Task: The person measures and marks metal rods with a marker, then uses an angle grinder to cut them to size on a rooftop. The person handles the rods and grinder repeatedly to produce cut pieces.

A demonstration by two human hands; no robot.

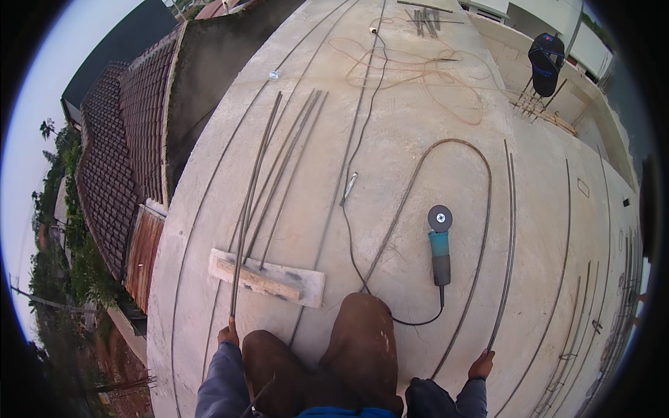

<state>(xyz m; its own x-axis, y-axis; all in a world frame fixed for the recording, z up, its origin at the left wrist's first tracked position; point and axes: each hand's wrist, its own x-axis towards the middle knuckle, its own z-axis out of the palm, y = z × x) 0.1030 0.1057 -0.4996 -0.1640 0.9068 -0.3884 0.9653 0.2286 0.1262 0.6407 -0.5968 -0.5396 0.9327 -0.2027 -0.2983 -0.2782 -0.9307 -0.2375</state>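
Note:
At the lower left, my left hand is closed round the near end of thin steel rods, which slope away over a board. My right hand, at the lower right, grips the near end of another pair of steel rods pointing away from me. Between my hands lies an angle grinder with a teal and dark body, its disc on the far end. A long rod bent into a loop surrounds the grinder. My bent knees show between the arms.
A pale board with a wooden block props several rods. The black cord runs past my knee, by a white-and-dark tool. Orange cord lies tangled farther off. A cap hangs over upright bars; the slab's left edge drops beside tiled roofs.

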